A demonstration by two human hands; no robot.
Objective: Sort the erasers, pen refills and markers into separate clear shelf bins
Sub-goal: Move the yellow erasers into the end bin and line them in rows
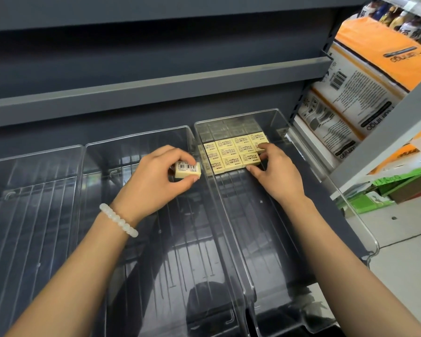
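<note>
**Erasers going into the right-hand bin**

Grey metal shelving (156, 91) fills the view beyond both hands, and packs of tissue (365, 93) in orange and white wrap are stacked on the neighbouring shelf, far right of the right hand's fingers.

Three clear shelf bins stand side by side on the grey shelf. The right bin (350, 215) surrounds the right hand; the middle bin (141, 139) lies beneath the left hand; the left bin (34, 154) sits off to the left of the left hand's fingers.

A block of yellow erasers (231, 152), laid flat in rows with printed faces up, sits at the far end of the right bin. The right hand (277, 173) grasps this block at its near right corner: fingertips curl over the erasers at the right edge, and the thumb presses the near side of the front row.

The left hand (153, 181), with a white bead bracelet (118, 220) on the wrist, pinches a single yellow eraser (188, 170) between thumb and fingers, barcode face up, above the middle bin, just left of the wall shared with the right bin.
</note>
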